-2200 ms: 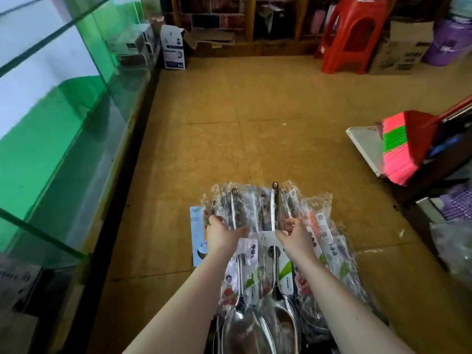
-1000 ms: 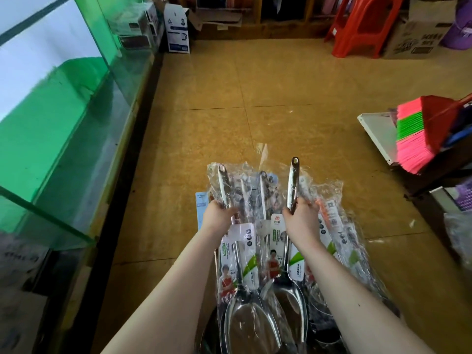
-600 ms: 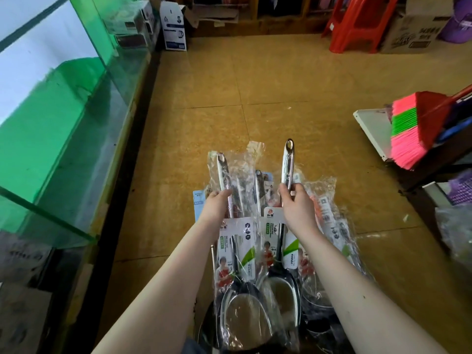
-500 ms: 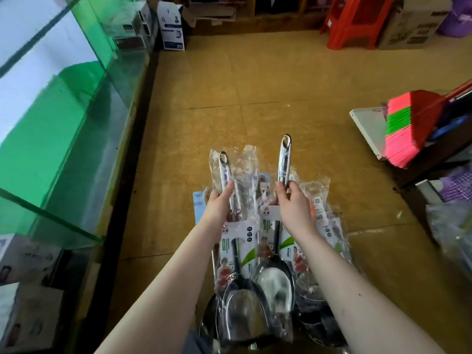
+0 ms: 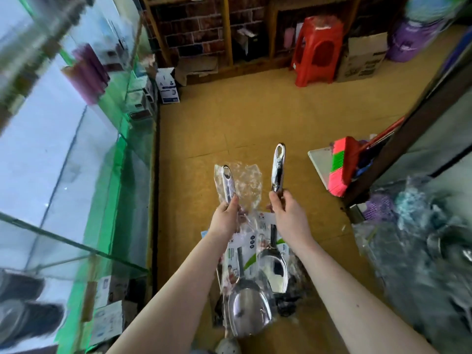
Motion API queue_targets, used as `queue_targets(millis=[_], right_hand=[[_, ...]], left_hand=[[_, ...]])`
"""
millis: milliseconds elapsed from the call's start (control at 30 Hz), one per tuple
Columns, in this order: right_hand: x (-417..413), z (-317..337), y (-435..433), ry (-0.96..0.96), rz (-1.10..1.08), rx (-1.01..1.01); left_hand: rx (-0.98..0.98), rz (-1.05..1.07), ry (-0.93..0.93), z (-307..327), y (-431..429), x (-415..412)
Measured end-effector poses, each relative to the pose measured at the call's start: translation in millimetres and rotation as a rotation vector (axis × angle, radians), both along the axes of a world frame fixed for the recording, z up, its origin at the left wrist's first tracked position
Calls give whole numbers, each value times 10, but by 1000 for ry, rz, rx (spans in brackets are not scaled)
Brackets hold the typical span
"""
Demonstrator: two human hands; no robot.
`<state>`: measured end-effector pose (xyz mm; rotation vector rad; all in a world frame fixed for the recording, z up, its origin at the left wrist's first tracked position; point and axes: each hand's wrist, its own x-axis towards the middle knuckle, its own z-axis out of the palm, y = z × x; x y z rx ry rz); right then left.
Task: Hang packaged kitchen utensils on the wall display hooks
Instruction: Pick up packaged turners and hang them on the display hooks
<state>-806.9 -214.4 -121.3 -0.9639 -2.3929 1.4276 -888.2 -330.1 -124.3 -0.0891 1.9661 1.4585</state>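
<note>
Nearest, two bare forearms (image 5: 178,290) reach up from the bottom edge. Between them hang two packaged steel scoops, bowls toward the camera and handles pointing away, both held clear of the floor (image 5: 229,123).

The left scoop (image 5: 247,311) is the closer one. Its bowl is wrapped in clear plastic, with a printed card (image 5: 251,241) across the shaft. The right scoop (image 5: 275,270) lies just beside it and a little farther off. Whether the two packs touch I cannot tell. Something dark shows under them, too blurred to name.

The left hand (image 5: 224,217) has its fingers curled round the left scoop's handle through a crinkled clear sleeve (image 5: 247,185), which stands up past the fingers. The right hand (image 5: 291,221) pinches the right scoop's handle between thumb and fingers. That handle's bare metal end, with its hanging hole, sticks out beyond the hand and reaches farther than the left one.

To the left runs a glass case (image 5: 76,175) with green edging and boxes inside. To the right is a blurred heap of bagged goods (image 5: 421,251). Past the hands, a broom (image 5: 342,167) with pink and green bristles leans on a dark frame, just beside a white board (image 5: 319,162).

Farther back stand a white box (image 5: 167,85), a red stool (image 5: 316,49), a carton (image 5: 362,57) and a purple tub (image 5: 408,39), in front of a brick wall (image 5: 194,19).
</note>
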Motion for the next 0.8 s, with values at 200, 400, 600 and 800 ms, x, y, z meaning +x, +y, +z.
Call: queue_targets(millis=[200,400,600,800], right_hand=[[331,1393,307,67,-62,122],[668,2215,538,195,-126,215],[1071,2707,519,315,-211,182],[1532,3063,382,410,-529,222]], left_hand=[[58,-41,43,1514,176,236],[251,-97,128,2297,415,418],[399,-242,122,2660,642,629],[450,-492,148,2948,1024,910]])
